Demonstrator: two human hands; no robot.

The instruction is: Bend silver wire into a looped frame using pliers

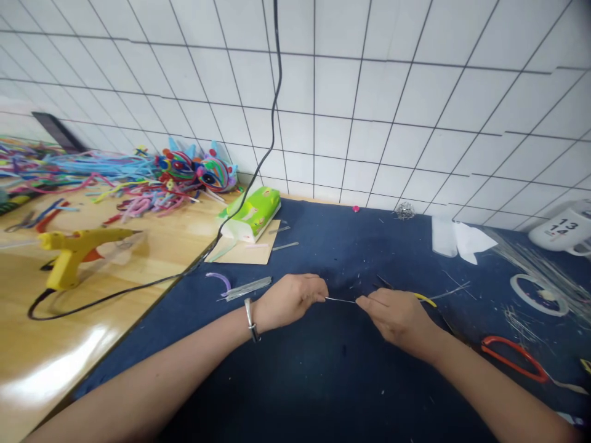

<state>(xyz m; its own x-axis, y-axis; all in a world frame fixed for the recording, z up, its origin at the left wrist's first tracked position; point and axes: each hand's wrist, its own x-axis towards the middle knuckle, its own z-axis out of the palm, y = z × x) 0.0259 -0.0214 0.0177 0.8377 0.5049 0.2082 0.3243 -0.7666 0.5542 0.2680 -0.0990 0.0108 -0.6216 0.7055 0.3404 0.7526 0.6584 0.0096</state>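
Note:
A thin metal wire [340, 300] is stretched between my two hands above the dark blue mat [295, 381]. My left hand [292, 298], with a bracelet at the wrist, pinches its left end. The fingers of my right hand [398, 317] are closed on the other end. Just left of my left hand lies a bundle of short wires [248, 288], beside a curved purple strip [220, 280]. A yellow handle [425, 299] shows partly behind my right hand.
A yellow glue gun [69, 255] with a black cord lies on the wooden table at left, near colourful pipe cleaners [101, 166]. A green tissue pack [253, 212] sits behind. Red-handled scissors [514, 357], a tape ring [539, 295], long wires and a mug [563, 231] are at right.

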